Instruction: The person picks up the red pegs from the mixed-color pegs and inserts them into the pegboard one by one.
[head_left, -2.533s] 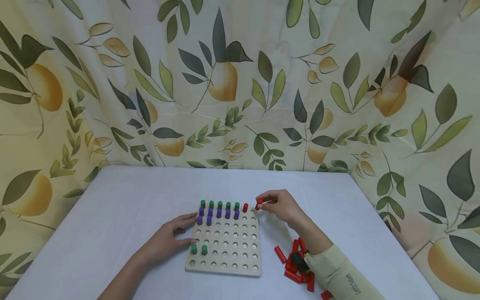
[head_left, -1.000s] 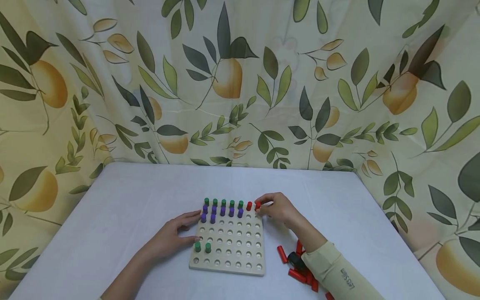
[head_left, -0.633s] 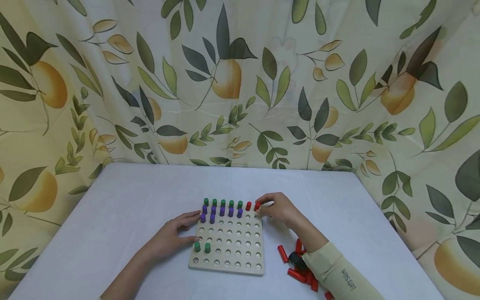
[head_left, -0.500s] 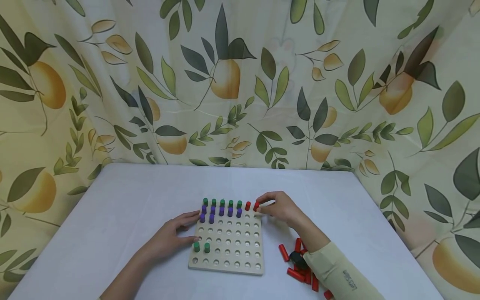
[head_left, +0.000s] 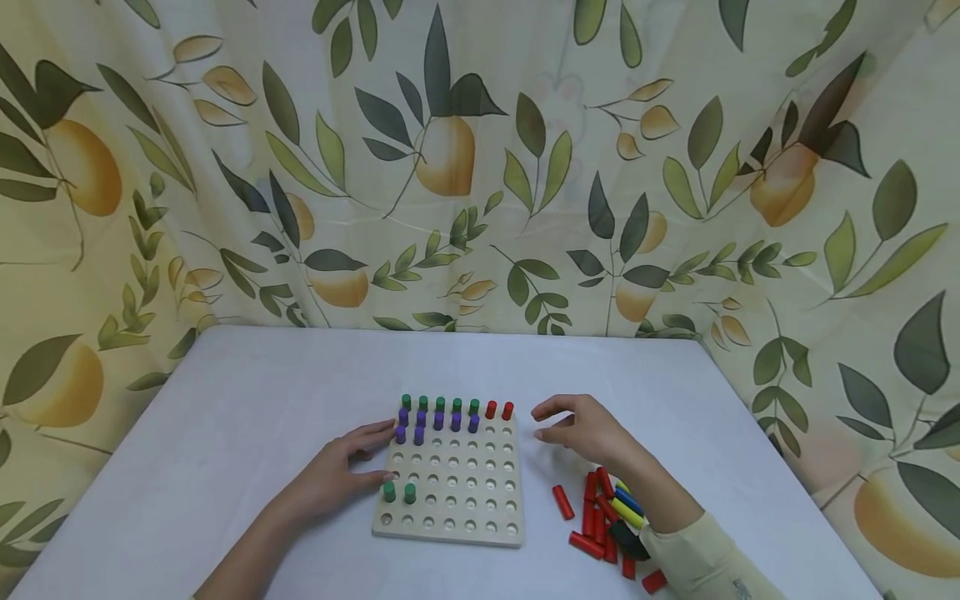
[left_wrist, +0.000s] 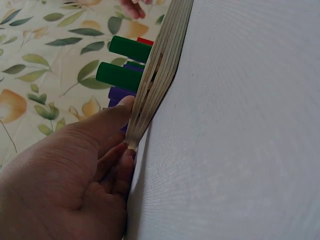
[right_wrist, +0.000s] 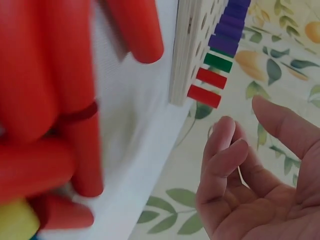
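Note:
A square wooden pegboard (head_left: 457, 482) lies on the white table with rows of round holes. Green pegs (head_left: 440, 403) and two red pegs (head_left: 507, 410) stand along its far row, the second at the far right corner. Purple pegs (head_left: 438, 421) fill part of the rows behind the front; two green pegs (head_left: 409, 493) stand near the lower left. My left hand (head_left: 337, 471) holds the board's left edge, thumb and fingers against it, as the left wrist view also shows (left_wrist: 75, 165). To the right of the board my right hand (head_left: 588, 429) hovers holding nothing, fingers loosely bent.
Loose red pegs (head_left: 587, 545) lie in a pile right of the board, under my right forearm. Among them are yellow (head_left: 627, 512) and blue (head_left: 628, 501) pegs and a dark piece (head_left: 628, 540). A patterned curtain (head_left: 480, 167) hangs behind the table.
My right hand put a red peg upright at the board's far right corner, let go of it and moved right, away from the board. My left hand stays at the board's edge.

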